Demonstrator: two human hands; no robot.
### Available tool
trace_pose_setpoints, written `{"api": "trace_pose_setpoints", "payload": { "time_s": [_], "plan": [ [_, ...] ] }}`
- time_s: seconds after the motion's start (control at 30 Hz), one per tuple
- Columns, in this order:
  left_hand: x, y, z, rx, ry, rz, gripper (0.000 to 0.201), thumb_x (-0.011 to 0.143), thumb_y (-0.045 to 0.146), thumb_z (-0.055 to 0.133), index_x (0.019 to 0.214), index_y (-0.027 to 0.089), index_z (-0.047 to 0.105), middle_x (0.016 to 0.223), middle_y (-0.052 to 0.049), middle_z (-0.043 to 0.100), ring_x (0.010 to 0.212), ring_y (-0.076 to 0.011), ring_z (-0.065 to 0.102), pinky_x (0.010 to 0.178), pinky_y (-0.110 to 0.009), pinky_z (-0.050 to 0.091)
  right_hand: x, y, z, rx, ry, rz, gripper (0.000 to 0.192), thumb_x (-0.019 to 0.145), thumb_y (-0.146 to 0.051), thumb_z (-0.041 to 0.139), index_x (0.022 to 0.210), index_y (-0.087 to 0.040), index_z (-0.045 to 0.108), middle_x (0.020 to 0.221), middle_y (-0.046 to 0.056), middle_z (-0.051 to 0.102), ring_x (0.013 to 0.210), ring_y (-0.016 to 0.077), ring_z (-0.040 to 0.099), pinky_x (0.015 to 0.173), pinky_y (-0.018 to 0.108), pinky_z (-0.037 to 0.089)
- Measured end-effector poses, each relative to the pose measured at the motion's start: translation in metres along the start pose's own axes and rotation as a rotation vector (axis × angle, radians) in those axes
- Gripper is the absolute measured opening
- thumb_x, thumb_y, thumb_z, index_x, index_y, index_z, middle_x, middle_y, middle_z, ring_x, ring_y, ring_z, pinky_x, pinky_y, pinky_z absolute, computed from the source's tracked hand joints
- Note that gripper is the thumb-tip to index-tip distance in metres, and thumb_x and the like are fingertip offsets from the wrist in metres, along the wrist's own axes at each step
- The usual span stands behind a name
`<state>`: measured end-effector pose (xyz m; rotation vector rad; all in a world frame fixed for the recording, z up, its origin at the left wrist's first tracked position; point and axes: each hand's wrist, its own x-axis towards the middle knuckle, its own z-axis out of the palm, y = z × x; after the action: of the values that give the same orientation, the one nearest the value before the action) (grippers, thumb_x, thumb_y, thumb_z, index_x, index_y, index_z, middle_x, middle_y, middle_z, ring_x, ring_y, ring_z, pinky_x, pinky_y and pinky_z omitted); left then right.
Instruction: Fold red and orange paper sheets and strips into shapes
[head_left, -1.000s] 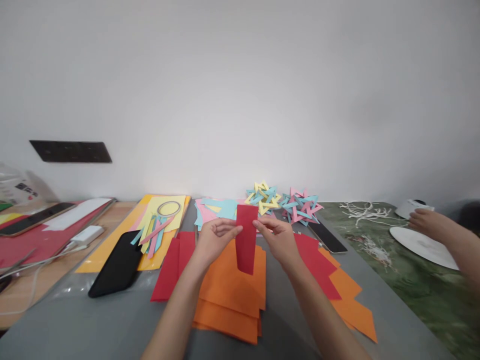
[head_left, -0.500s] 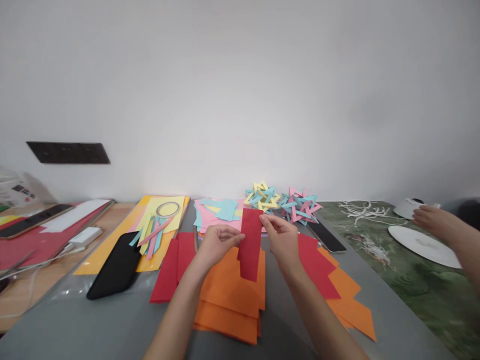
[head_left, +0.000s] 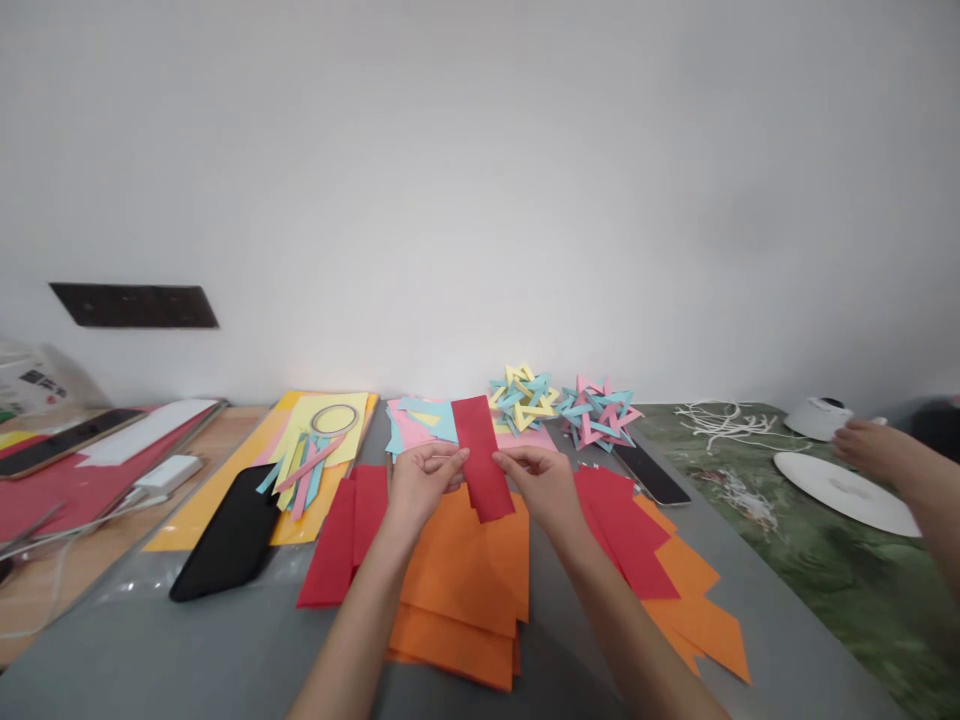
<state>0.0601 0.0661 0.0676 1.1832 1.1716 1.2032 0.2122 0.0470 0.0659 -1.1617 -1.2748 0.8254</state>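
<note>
Holding a red paper strip (head_left: pixel 482 458) up at the centre of the frame, we have our left hand (head_left: pixel 421 480) pinched on its left edge and our right hand (head_left: pixel 541 482) pinched on its right edge, so each grip is clamped on the strip. It hangs tilted in the air above the orange sheets (head_left: pixel 463 575) that lie on the grey table (head_left: pixel 165 650), with its top end leaning toward the upper left.

We judge the main risk to be a crease or tear: the paper looks thin, and if our two pinches pull apart or twist unevenly, the strip could buckle across its middle. Only the fingertips hold it, so a slack thumb could let it slide and drop onto the orange sheets or among the red sheets (head_left: pixel 341 540) at lower left, where it would be hard to tell apart from them.

At the upper centre sit the yellow and blue paper star (head_left: pixel 523 393) and the pink and blue paper star (head_left: pixel 600 412); a forward sweep of our hands might knock them. A black phone (head_left: pixel 651 473) lies just right of our right hand, near enough to be nudged.

At the right edge of the frame another person's hand (head_left: pixel 870 445) works near a white plate (head_left: pixel 851 490), well apart from ours, so we see little chance of collision.
</note>
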Motion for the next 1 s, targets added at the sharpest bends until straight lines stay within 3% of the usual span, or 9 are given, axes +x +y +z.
{"api": "trace_pose_setpoints", "payload": {
  "time_s": [0.17,0.47,0.63,0.77,1.0],
  "plan": [
    [-0.0042,0.0029,0.003,0.074,-0.104,-0.076,0.032,0.054,0.041,0.069,0.069,0.013,0.063,0.063,-0.008,0.068,0.06,-0.0178,0.064,0.053,-0.023,0.048,0.0002,-0.0029,-0.0008,-0.012,0.065,-0.015,0.021,0.068,-0.036,0.058,0.068,-0.017,0.066,0.069,0.006,0.067,0.065,0.0196,0.061,0.059,0.03,0.049],
    [0.0016,-0.0028,0.0002,0.014,0.035,-0.041,0.031,0.049,0.036,0.072,0.065,0.012,0.062,0.051,-0.003,0.064,0.052,-0.0141,0.06,0.053,-0.023,0.048,0.0013,0.0054,0.0027,0.025,-0.091,0.041,0.022,0.064,-0.037,0.062,0.066,-0.016,0.066,0.07,0.007,0.067,0.066,0.0205,0.061,0.06,0.03,0.048],
    [-0.0026,0.0018,0.0034,0.037,-0.058,-0.11,0.032,0.056,0.041,0.067,0.071,0.013,0.063,0.064,-0.006,0.067,0.059,-0.016,0.063,0.053,-0.022,0.048,0.0007,0.0016,0.0012,0.026,0.001,0.003,0.02,0.066,-0.035,0.06,0.065,-0.016,0.066,0.067,0.006,0.067,0.061,0.0186,0.06,0.055,0.028,0.046],
    [-0.0061,0.0052,0.0059,0.054,-0.122,-0.142,0.031,0.053,0.039,0.069,0.066,0.013,0.063,0.06,-0.005,0.066,0.058,-0.0153,0.062,0.056,-0.023,0.049,0.001,-0.0014,-0.0001,-0.01,0.05,0.001,0.02,0.065,-0.035,0.061,0.063,-0.016,0.066,0.064,0.006,0.067,0.06,0.0182,0.059,0.053,0.027,0.044],
    [-0.0003,-0.0005,0.0009,0.035,-0.008,-0.095,0.034,0.054,0.044,0.067,0.068,0.013,0.063,0.059,-0.004,0.066,0.054,-0.0137,0.061,0.055,-0.023,0.048,0.0021,0.0043,0.0024,0.035,-0.052,0.078,0.026,0.062,-0.04,0.062,0.062,-0.014,0.065,0.06,0.005,0.065,0.056,0.0161,0.057,0.052,0.025,0.043]
  ]
}}
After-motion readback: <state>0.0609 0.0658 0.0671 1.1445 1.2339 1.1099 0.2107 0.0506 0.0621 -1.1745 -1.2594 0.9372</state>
